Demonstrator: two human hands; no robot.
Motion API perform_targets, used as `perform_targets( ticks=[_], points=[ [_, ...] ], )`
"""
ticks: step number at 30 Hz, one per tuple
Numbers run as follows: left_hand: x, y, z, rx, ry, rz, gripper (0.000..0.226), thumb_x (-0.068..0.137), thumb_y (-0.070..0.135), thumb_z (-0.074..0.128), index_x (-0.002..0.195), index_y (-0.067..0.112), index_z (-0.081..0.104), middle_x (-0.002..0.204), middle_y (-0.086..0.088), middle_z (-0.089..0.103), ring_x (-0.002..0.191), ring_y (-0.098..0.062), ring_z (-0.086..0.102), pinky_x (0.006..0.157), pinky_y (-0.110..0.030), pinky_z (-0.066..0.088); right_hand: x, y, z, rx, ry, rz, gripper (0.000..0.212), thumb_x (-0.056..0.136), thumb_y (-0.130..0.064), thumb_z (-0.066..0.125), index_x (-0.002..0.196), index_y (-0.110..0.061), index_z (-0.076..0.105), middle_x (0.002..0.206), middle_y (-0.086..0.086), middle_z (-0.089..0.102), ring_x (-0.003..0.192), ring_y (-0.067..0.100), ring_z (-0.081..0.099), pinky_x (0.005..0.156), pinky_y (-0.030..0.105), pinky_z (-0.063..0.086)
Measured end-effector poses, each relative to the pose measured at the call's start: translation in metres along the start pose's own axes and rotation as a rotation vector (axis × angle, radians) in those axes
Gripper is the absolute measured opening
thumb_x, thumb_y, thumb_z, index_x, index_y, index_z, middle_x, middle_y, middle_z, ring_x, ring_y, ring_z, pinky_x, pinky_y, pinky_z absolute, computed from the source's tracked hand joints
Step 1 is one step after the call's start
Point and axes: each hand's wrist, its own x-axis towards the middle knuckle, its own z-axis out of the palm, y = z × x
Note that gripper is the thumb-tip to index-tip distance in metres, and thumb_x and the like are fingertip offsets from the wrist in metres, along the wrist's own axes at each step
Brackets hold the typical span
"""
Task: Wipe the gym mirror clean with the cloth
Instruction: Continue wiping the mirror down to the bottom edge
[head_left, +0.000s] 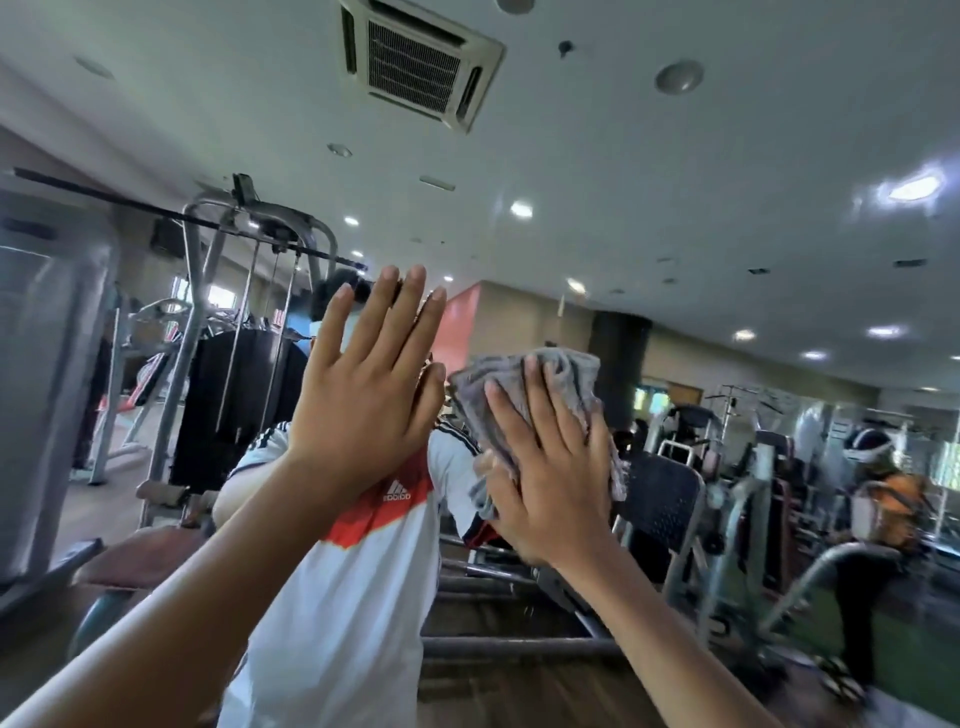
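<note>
The gym mirror (649, 208) fills almost the whole view and reflects the room and my own white shirt. My left hand (363, 384) lies flat against the glass, fingers straight and pointing up. Just to its right, my right hand (545, 467) presses a crumpled grey cloth (519, 384) onto the mirror with straight, spread fingers. The cloth sticks out above and to the left of the fingers; the palm hides part of it.
In the reflection, a cable machine (244, 322) stands at the left and several exercise machines (717, 493) at the right. Another person in an orange top (883, 493) appears at the far right. A grey column (47, 364) rises at the left edge.
</note>
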Motion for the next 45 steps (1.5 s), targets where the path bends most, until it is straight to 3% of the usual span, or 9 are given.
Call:
perform_targets(
  ticks=[9, 16, 19, 23, 30, 35, 37, 43, 45],
  points=[
    [-0.006, -0.002, -0.001, 0.017, -0.025, 0.034, 0.060, 0.104, 0.036, 0.034, 0.157, 0.006, 0.029, 0.164, -0.015, 0.022, 0.153, -0.031, 0.018, 0.121, -0.056, 0.020, 0.050, 0.018, 0.001, 0.009, 0.183, 0.477, 0.058, 0.100, -0.037, 0.031, 0.155, -0.018, 0.029, 0.163, 0.011, 0.021, 0.151, 0.025, 0.015, 0.122, 0.046, 0.005],
    [-0.070, 0.011, -0.004, -0.004, -0.045, -0.003, 0.062, 0.105, 0.041, 0.032, 0.157, 0.007, 0.030, 0.164, -0.016, 0.022, 0.152, -0.033, 0.020, 0.121, -0.057, 0.020, -0.078, 0.004, -0.004, -0.021, -0.058, -0.088, 0.055, 0.100, -0.038, 0.033, 0.153, -0.024, 0.032, 0.160, 0.009, 0.030, 0.151, 0.021, 0.021, 0.117, 0.061, 0.021],
    [-0.072, 0.010, -0.004, 0.011, -0.047, -0.005, 0.064, 0.103, 0.040, 0.034, 0.157, 0.007, 0.027, 0.164, -0.016, 0.021, 0.153, -0.032, 0.019, 0.122, -0.056, 0.018, -0.060, 0.040, -0.005, -0.037, 0.037, 0.235, 0.054, 0.104, -0.042, 0.026, 0.153, -0.021, 0.030, 0.160, 0.011, 0.029, 0.150, 0.024, 0.021, 0.116, 0.060, 0.024],
    [-0.075, 0.011, -0.004, -0.013, -0.040, -0.008, 0.062, 0.106, 0.041, 0.029, 0.158, 0.008, 0.025, 0.164, -0.016, 0.021, 0.153, -0.032, 0.019, 0.121, -0.057, 0.020, -0.009, 0.011, 0.006, 0.060, 0.210, 0.599, 0.056, 0.101, -0.033, 0.034, 0.154, -0.017, 0.027, 0.163, 0.009, 0.022, 0.151, 0.019, 0.011, 0.123, 0.046, 0.000],
    [-0.082, 0.018, -0.004, -0.012, -0.056, -0.053, 0.063, 0.104, 0.041, 0.032, 0.158, 0.009, 0.025, 0.165, -0.016, 0.020, 0.153, -0.034, 0.019, 0.121, -0.059, 0.020, -0.088, -0.004, -0.001, 0.030, -0.044, -0.045, 0.058, 0.103, -0.047, 0.028, 0.157, -0.031, 0.017, 0.164, 0.002, 0.017, 0.153, 0.018, 0.009, 0.120, 0.059, 0.014],
    [-0.085, 0.022, -0.001, 0.013, -0.028, -0.075, 0.063, 0.103, 0.041, 0.037, 0.156, 0.008, 0.030, 0.163, -0.016, 0.025, 0.151, -0.034, 0.023, 0.119, -0.060, 0.023, -0.060, 0.012, 0.003, 0.021, 0.150, 0.628, 0.056, 0.102, -0.042, 0.030, 0.155, -0.025, 0.024, 0.163, 0.007, 0.023, 0.151, 0.025, 0.019, 0.114, 0.062, 0.025],
    [-0.083, 0.019, -0.002, -0.011, -0.018, -0.071, 0.062, 0.104, 0.041, 0.036, 0.156, 0.009, 0.032, 0.163, -0.016, 0.026, 0.152, -0.034, 0.022, 0.120, -0.058, 0.022, -0.048, -0.020, 0.009, 0.050, 0.188, 0.695, 0.058, 0.100, -0.040, 0.032, 0.155, -0.020, 0.027, 0.163, 0.010, 0.022, 0.151, 0.027, 0.019, 0.113, 0.062, 0.026],
    [-0.130, 0.028, -0.010, -0.080, -0.067, -0.121, 0.062, 0.099, 0.036, 0.045, 0.154, 0.010, 0.036, 0.163, -0.018, 0.025, 0.152, -0.036, 0.022, 0.121, -0.058, 0.019, -0.152, -0.055, 0.009, 0.042, -0.101, 0.101, 0.053, 0.104, -0.042, 0.028, 0.154, -0.024, 0.029, 0.165, 0.006, 0.019, 0.152, 0.025, 0.020, 0.108, 0.065, 0.032],
    [-0.151, 0.035, -0.011, -0.046, -0.093, -0.113, 0.063, 0.097, 0.035, 0.046, 0.153, 0.010, 0.037, 0.162, -0.019, 0.026, 0.151, -0.037, 0.023, 0.122, -0.058, 0.018, -0.167, -0.027, 0.002, 0.014, -0.078, 0.163, 0.054, 0.104, -0.040, 0.028, 0.156, -0.027, 0.026, 0.165, 0.004, 0.019, 0.152, 0.023, 0.018, 0.107, 0.068, 0.031]
  ],
)
